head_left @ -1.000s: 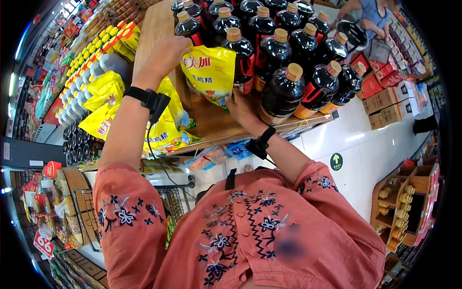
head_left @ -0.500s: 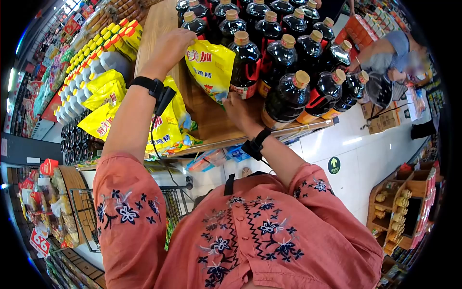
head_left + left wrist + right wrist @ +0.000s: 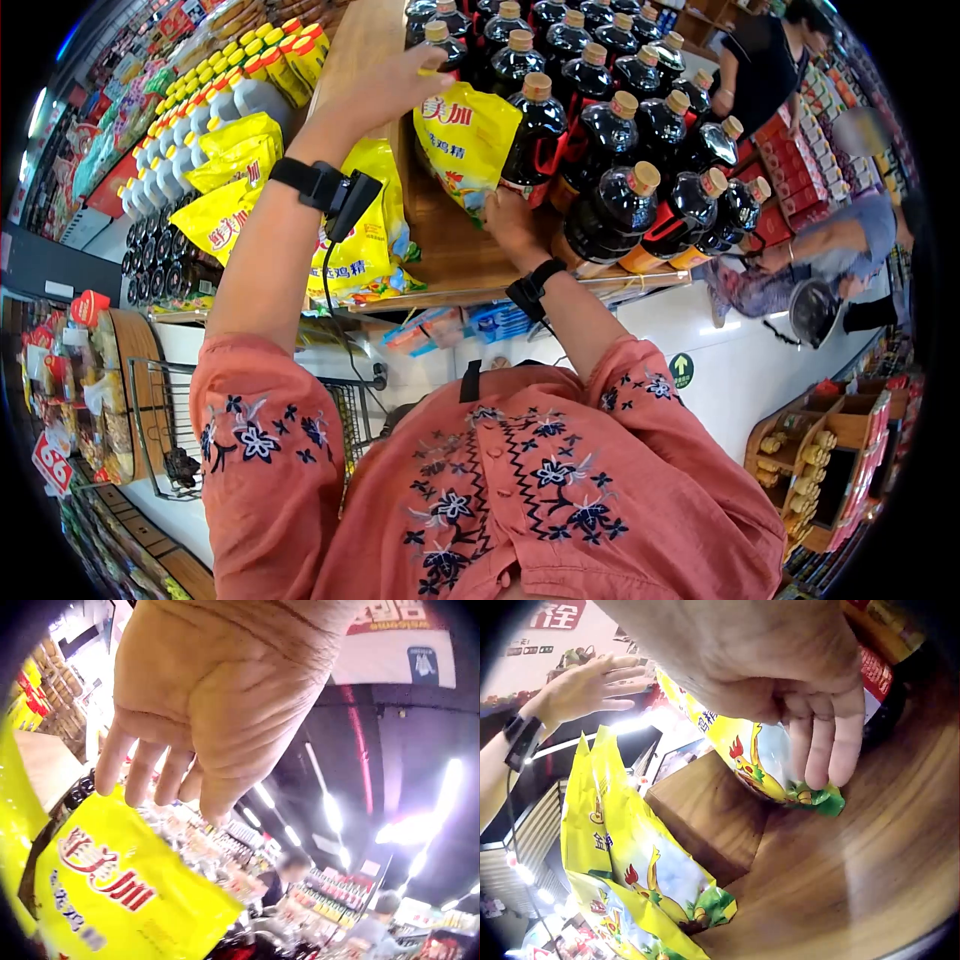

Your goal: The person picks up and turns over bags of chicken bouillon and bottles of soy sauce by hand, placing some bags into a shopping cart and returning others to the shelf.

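Observation:
A yellow bag of chicken bouillon (image 3: 465, 140) stands on the wooden display table (image 3: 470, 270), against large dark gold-capped bottles (image 3: 608, 210). My left hand (image 3: 385, 90) is just above its top edge, fingers straight, holding nothing. Seen from the left wrist, those fingers (image 3: 136, 776) hang over the bag's top corner. At the bag's lower right corner, my right hand (image 3: 515, 228) pinches the edge; in the right wrist view its fingers (image 3: 821, 746) overlap the green corner, thumb hidden. More bouillon bags (image 3: 365, 235) stand left of it, by a wooden block (image 3: 712, 814).
Yellow-capped bottles (image 3: 215, 110) fill the display on the left, with more yellow bags (image 3: 225, 190) in front. A shopping cart (image 3: 165, 400) stands at my left. Other people (image 3: 770, 65) are in the aisle at right, above the white floor (image 3: 560, 370).
My left hand has released the bag's top edge and lifted slightly, its fingers now straighter. The right hand stays at the lower corner. People at right have moved, and the head view has shifted.

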The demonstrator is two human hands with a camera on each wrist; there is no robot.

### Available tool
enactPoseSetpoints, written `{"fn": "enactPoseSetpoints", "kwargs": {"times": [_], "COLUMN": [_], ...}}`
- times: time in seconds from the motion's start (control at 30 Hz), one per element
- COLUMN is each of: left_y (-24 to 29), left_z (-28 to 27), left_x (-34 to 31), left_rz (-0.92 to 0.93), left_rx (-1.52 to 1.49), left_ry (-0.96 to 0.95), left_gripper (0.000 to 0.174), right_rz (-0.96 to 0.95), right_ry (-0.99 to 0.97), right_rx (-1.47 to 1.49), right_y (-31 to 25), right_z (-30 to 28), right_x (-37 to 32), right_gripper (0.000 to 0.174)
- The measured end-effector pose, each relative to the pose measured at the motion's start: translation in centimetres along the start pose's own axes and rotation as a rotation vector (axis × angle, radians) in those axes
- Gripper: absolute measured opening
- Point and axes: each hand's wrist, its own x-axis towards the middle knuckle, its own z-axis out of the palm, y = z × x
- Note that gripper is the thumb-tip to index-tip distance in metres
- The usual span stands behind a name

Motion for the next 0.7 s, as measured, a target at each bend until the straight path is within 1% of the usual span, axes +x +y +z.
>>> {"fn": "enactPoseSetpoints", "kwargs": {"times": [0.03, 0.07, 0.1, 0.13, 0.17, 0.2, 0.27, 0.33, 0.37, 0.4, 0.47, 0.5, 0.53, 0.6, 0.63, 0.67, 0.7], "left_y": [2.6, 5.1, 6.8, 8.6, 10.7, 12.7, 14.4, 12.6, 12.4, 12.0, 8.5, 7.0, 5.8, 3.9, 3.9, 3.5, 3.7], "left_z": [-1.4, -2.8, -4.0, -5.1, -5.9, -6.2, -6.8, -4.6, -3.1, -1.6, 1.3, 2.9, 4.4, 6.5, 7.1, 8.0, 7.6], "left_x": [-0.9, -2.0, -3.4, -5.1, -7.4, -10.1, -16.8, -23.3, -25.5, -27.6, -33.2, -36.3, -39.3, -44.7, -46.8, -49.8, -51.9], "left_rz": [-0.027, -0.052, -0.01, 0.032, 0.064, 0.095, 0.01, -0.068, -0.208, -0.35, -0.629, -0.743, -0.859, -0.945, -0.931, -0.966, -0.996], "left_rx": [-0.056, -0.112, -0.128, -0.141, -0.258, -0.375, -0.227, -0.434, -0.467, -0.501, -0.574, -0.566, -0.555, -0.354, -0.286, -0.066, -0.053], "left_ry": [0.024, 0.05, 0.127, 0.205, 0.349, 0.493, 0.702, 0.832, 0.826, 0.818, 0.589, 0.568, 0.546, 0.489, 0.494, 0.433, 0.359], "left_gripper": [0.045, 0.045, 0.042, 0.04, 0.033, 0.026, 0.015, 0.017, 0.022, 0.028, 0.028, 0.022, 0.017, 0.019, 0.026, 0.03, 0.032], "right_rz": [0.035, 0.101, 0.172, 0.275, 0.379, 0.321, 0.211, 0.201, 0.204, 0.177, 0.12, 0.139, 0.156, 0.165, 0.162, 0.143, 0.135], "right_ry": [-0.027, -0.104, -0.177, -0.302, -0.427, -0.496, -0.634, -0.763, -0.833, -0.874, -0.961, -1.023, -1.055, -1.138, -1.169, -1.182, -1.204], "right_rx": [0.059, 0.14, 0.214, 0.31, 0.405, 0.447, 0.532, 0.615, 0.655, 0.583, 0.438, 0.365, 0.364, 0.361, 0.347, 0.35, 0.351], "right_y": [0.2, -0.4, -1.1, -4.0, -6.4, -7.2, -8.4, -11.1, -11.8, -11.7, -11.2, -11.4, -11.6, -12.3, -12.7, -13.4, -14.1], "right_z": [0.2, -0.5, -1.3, -4.1, -6.2, -7.0, -8.2, -10.1, -10.3, -9.6, -7.7, -6.7, -5.7, -3.4, -2.2, -0.9, 0.2], "right_x": [0.0, -0.2, -0.5, -1.9, -3.2, -4.2, -6.2, -8.9, -10.2, -11.2, -12.8, -13.3, -14.1, -15.1, -15.6, -16.1, -16.6], "right_gripper": [0.037, 0.037, 0.038, 0.039, 0.039, 0.039, 0.038, 0.037, 0.036, 0.035, 0.034, 0.033, 0.033, 0.033, 0.034, 0.033, 0.032]}}
